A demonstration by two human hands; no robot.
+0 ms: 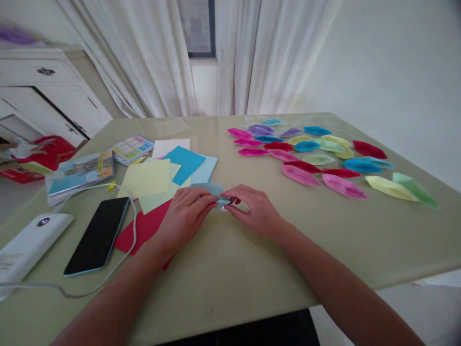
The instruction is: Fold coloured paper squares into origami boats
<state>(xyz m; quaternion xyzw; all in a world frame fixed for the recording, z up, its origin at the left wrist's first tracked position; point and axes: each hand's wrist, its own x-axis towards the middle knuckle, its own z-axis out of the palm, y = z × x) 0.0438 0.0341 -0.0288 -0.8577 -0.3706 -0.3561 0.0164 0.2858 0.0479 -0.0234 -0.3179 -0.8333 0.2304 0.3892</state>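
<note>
A small light blue piece of folded paper is held between my two hands, a little above the table. My left hand grips its left side, with the fingers laid over it. With thumb and fingertips, my right hand pinches the right end of the same paper. The fingers cover much of it, so its full shape is hidden. Left of my left hand lie loose sheets, among them a red sheet, a pale yellow sheet and a blue sheet.
Several folded paper boats in many colours spread over the table's right side. On the left are a phone, a white power bank with a white cable, and books. A white cabinet stands beyond.
</note>
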